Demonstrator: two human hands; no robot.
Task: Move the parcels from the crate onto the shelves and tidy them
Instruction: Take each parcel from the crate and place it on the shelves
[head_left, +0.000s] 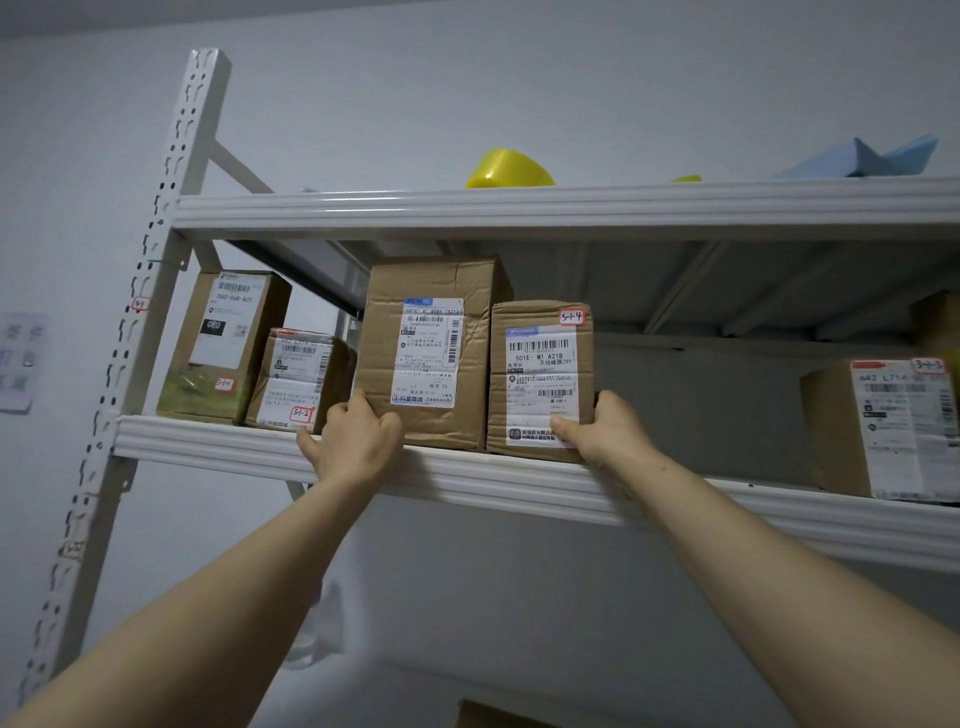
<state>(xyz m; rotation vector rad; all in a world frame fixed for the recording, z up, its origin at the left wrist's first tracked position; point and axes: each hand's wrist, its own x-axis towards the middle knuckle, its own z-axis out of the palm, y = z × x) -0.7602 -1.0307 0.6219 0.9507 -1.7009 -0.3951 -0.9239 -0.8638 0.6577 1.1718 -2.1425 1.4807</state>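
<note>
Head view: the tall parcel (431, 353), a creased brown box with a white label, stands upright at the front edge of the middle shelf (467, 470). The left hand (358, 441) grips its lower left corner, with the fingers curled round the edge and the thumb spread down toward the shelf rim. Touching the tall parcel's right side stands the shorter parcel (540, 379) (its red-edged tag reads 5-1-4). The right hand (608, 431) grasps that box's lower right corner, with the thumb pressed across the front label and the fingers wrapped round the side, out of sight. Just left of the tall parcel sits the low parcel (301, 379), and beyond that the far-left parcel (223, 343). Well to its right is the end parcel (883, 426). Above it, on the top shelf, rests a yellow roll (509, 169).
</note>
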